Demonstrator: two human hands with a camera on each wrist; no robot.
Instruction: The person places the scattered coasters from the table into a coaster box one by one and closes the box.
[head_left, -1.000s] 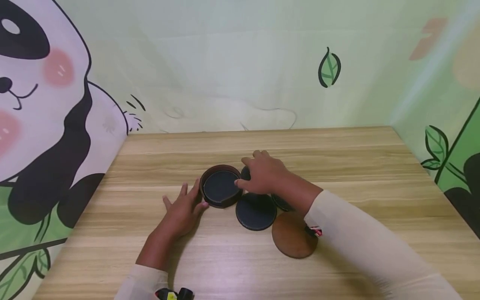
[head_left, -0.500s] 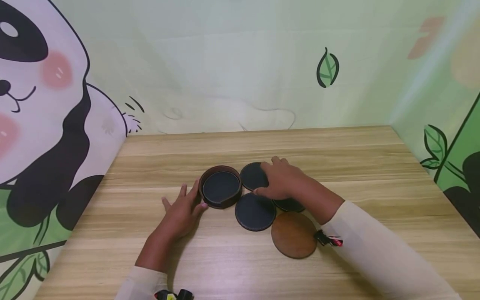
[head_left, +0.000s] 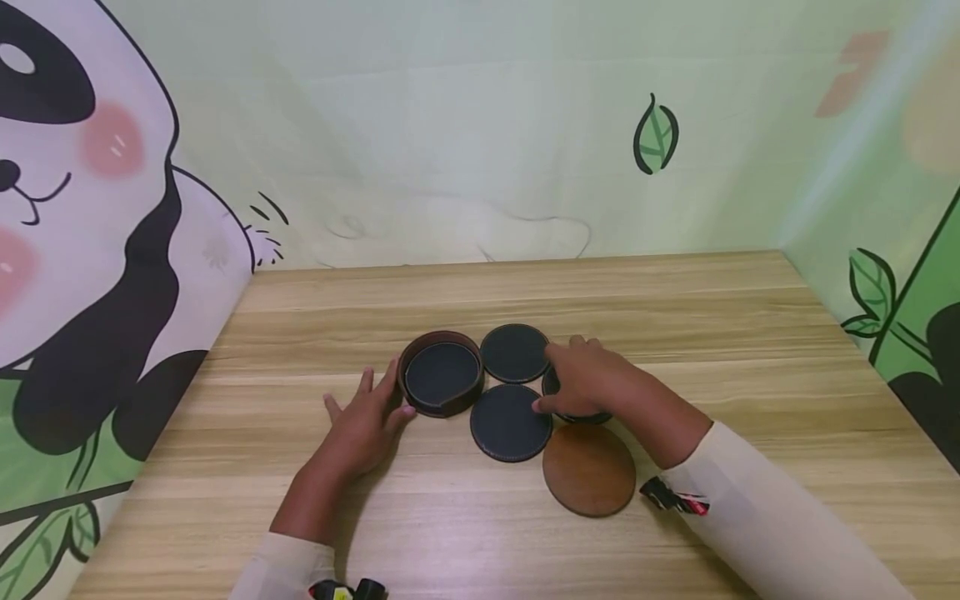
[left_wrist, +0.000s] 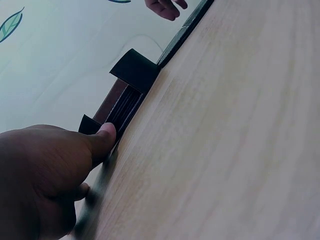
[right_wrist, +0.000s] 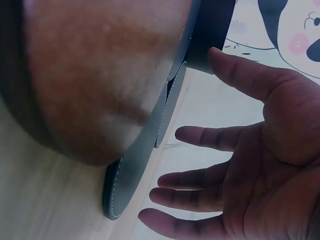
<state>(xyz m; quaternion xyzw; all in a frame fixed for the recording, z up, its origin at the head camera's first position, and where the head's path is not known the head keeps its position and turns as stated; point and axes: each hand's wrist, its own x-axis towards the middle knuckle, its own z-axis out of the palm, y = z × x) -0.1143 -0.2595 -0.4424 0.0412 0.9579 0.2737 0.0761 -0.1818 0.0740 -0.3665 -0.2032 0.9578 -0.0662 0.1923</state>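
My left hand [head_left: 363, 429] touches the left side of a dark round coaster holder [head_left: 452, 407] with straight, spread fingers; a black coaster [head_left: 442, 373] lies inside. In the left wrist view the thumb rests by the notch in the holder [left_wrist: 134, 70], where stacked edges show. Over a black coaster [head_left: 588, 418] at the right, partly hidden by it, is my right hand [head_left: 592, 377]. Its fingers look extended and hold nothing in the right wrist view. Two more black coasters lie beside the holder, one at the back [head_left: 513, 353], one in front [head_left: 512, 422].
Nearest to me lies a brown coaster [head_left: 588, 471], which looms large in the right wrist view. Everything rests on a wood-grain table [head_left: 337, 308]. Behind it stands a pale green backdrop [head_left: 450, 167] with a painted panda and leaves.
My right hand has moved rightward, off the back black coaster, which now shows whole, and over the right one. The left hand and the holder have stayed put.
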